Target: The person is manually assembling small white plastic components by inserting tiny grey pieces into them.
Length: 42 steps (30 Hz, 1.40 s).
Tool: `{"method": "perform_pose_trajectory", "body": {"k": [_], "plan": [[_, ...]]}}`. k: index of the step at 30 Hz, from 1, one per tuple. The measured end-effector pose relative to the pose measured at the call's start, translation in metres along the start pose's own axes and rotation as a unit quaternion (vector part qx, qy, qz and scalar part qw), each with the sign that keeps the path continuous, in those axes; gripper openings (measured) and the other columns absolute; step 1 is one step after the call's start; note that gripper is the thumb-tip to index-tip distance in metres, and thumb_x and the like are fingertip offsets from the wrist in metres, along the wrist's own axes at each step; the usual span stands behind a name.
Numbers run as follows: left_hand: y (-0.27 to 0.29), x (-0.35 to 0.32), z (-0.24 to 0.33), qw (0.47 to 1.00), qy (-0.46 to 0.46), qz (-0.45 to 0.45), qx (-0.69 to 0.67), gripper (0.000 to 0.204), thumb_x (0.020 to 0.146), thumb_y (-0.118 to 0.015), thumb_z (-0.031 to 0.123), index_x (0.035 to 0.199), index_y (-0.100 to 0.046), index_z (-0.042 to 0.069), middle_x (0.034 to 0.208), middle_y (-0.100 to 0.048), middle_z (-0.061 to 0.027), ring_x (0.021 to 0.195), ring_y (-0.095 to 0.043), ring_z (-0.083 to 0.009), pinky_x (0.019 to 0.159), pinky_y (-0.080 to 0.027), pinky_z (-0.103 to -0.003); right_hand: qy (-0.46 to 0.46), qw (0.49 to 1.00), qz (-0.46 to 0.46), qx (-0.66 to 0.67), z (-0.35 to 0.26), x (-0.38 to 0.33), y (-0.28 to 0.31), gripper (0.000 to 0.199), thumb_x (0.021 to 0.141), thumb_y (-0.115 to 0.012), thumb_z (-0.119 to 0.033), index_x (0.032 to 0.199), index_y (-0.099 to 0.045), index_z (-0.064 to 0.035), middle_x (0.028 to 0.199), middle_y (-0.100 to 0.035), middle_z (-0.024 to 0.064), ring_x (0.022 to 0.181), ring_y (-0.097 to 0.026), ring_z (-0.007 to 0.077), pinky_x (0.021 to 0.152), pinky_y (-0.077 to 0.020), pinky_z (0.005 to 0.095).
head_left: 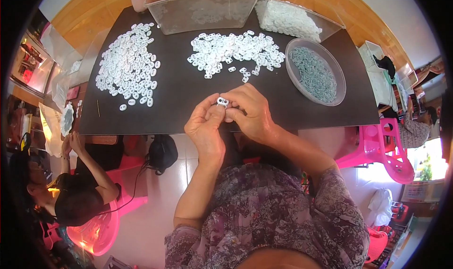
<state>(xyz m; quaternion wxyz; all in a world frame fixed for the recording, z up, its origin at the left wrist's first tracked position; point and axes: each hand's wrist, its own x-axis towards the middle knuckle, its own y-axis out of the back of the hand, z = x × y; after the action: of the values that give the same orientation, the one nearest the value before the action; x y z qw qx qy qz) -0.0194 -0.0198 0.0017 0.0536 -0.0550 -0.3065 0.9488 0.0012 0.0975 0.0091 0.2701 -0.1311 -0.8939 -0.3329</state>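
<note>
left hand (pixel 205 127): fingertips pinch a small white plastic piece (pixel 222 101) from the left.
right hand (pixel 250 111): closed on the same piece from the right.
piece: held between both hands, just above the near edge of the dark table (pixel 179 99).
nearby: white piles (pixel 236 52), a round bowl of grey rings (pixel 315 71).

A small white plastic piece (pixel 222 101) with two dark holes sits pinched between the fingertips of both hands, held just above the near edge of the dark tabletop (pixel 188 104). It lies roughly level, its holed face turned upward, well short of the tabletop's white heaps.
</note>
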Motion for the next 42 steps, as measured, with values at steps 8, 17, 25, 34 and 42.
{"method": "perform_pose_trajectory", "body": {"k": [8,17,25,34,42], "plan": [[0.005,-0.001,0.000,0.999,-0.008,-0.032,0.025,0.019,0.083,-0.055,-0.007,0.101,-0.060,-0.010,0.087,-0.064,-0.0124,0.065,-0.059,-0.0137,0.056,-0.052,-0.024,0.013,1.000,0.010,0.002,0.002,-0.003,-0.001,0.031,0.065,-0.065,0.006,0.095,-0.062,-0.0005,0.083,-0.060,0.0083,0.070,-0.054,0.0191,0.059,-0.0458,0.0282],[0.012,0.000,-0.003,0.996,-0.026,-0.042,0.069,0.022,0.082,-0.061,-0.003,0.104,-0.063,-0.006,0.086,-0.064,-0.0087,0.065,-0.055,-0.0113,0.059,-0.047,-0.022,0.005,1.000,0.014,0.013,0.000,-0.006,-0.001,0.029,0.067,-0.065,0.003,0.096,-0.062,-0.0004,0.084,-0.060,0.0088,0.069,-0.053,0.0200,0.060,-0.0448,0.0294],[0.015,-0.003,-0.005,0.996,-0.039,-0.054,0.064,0.025,0.083,-0.059,-0.003,0.108,-0.061,-0.005,0.087,-0.056,-0.0049,0.072,-0.053,-0.0106,0.065,-0.047,-0.022,0.001,0.999,0.020,0.037,-0.005,-0.006,-0.003,0.028,0.068,-0.062,0.003,0.097,-0.061,0.0008,0.084,-0.059,0.0099,0.071,-0.053,0.0231,0.062,-0.0451,0.0320],[0.018,-0.005,-0.009,0.988,-0.089,-0.060,0.109,0.025,0.084,-0.060,-0.001,0.109,-0.062,-0.004,0.084,-0.054,-0.0026,0.074,-0.052,-0.0097,0.065,-0.046,-0.022,-0.005,0.998,0.038,0.049,-0.005,-0.010,-0.008,0.029,0.068,-0.063,0.004,0.097,-0.061,0.0017,0.083,-0.059,0.0096,0.072,-0.054,0.0216,0.062,-0.0451,0.0315],[0.021,-0.004,-0.003,0.988,-0.073,-0.074,0.115,0.027,0.083,-0.060,-0.004,0.109,-0.062,-0.003,0.081,-0.054,-0.0026,0.071,-0.052,-0.0092,0.064,-0.046,-0.022,-0.036,0.995,0.002,0.098,-0.004,-0.010,-0.003,0.023,0.075,-0.060,0.005,0.098,-0.062,0.0016,0.083,-0.059,0.0083,0.072,-0.055,0.0158,0.063,-0.0448,0.0254]]}}
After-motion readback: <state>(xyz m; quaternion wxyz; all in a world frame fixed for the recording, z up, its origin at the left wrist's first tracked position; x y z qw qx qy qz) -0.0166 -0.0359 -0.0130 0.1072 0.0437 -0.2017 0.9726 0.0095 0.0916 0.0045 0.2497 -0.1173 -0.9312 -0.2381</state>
